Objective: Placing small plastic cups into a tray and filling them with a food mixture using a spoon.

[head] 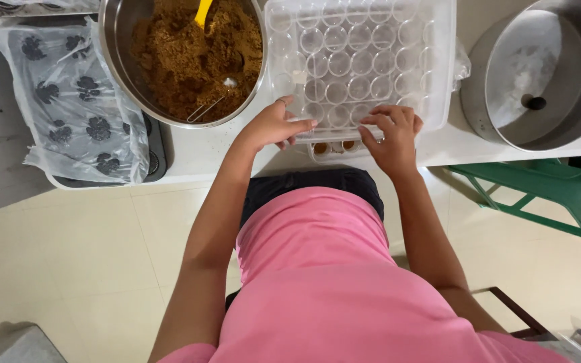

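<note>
Both hands, left hand [274, 126] and right hand [391, 134], pinch the clear lid [361, 57] at frame centre over a tray [331, 149] overhanging the table [196, 151] edge, so too much pressure could tip it off.

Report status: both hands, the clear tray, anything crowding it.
Left hand and right hand both on near edge of clear plastic mould tray. Steel bowl of brown crumbs touching tray's left side. Empty steel pan right, apart.
</note>
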